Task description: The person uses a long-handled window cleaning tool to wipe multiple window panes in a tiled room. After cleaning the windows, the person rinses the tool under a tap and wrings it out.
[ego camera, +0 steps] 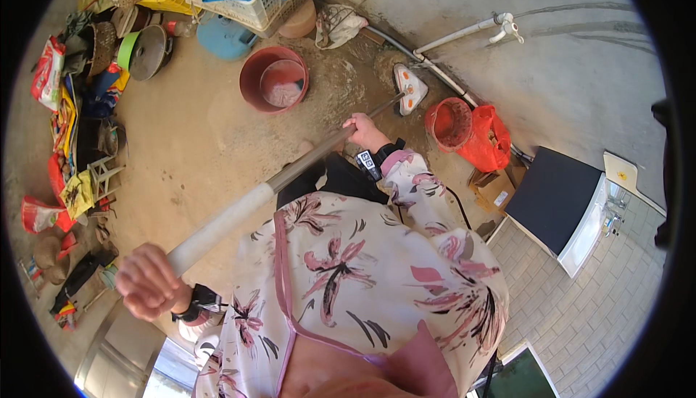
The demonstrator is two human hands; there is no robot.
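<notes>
My left hand [148, 283] is wrapped over the top end of a metal and white pole [223, 225], low at the left. Farther down the shaft, my right hand [363, 129] grips it too. The pole slants away from me to a triangular white brush head [411, 89] with orange spots. That head sits on the wet concrete floor [353, 80], close to the foot of the wall. A red plastic bucket [247, 80] holding liquid stands left of the brush.
A smaller red bucket [433, 120] and a red plastic bag [485, 140] sit right of the brush. Pipes [443, 76] and a tap [507, 29] run along the wall. White crates [261, 9], a blue lidded container [223, 38] and mixed clutter line the far and left sides.
</notes>
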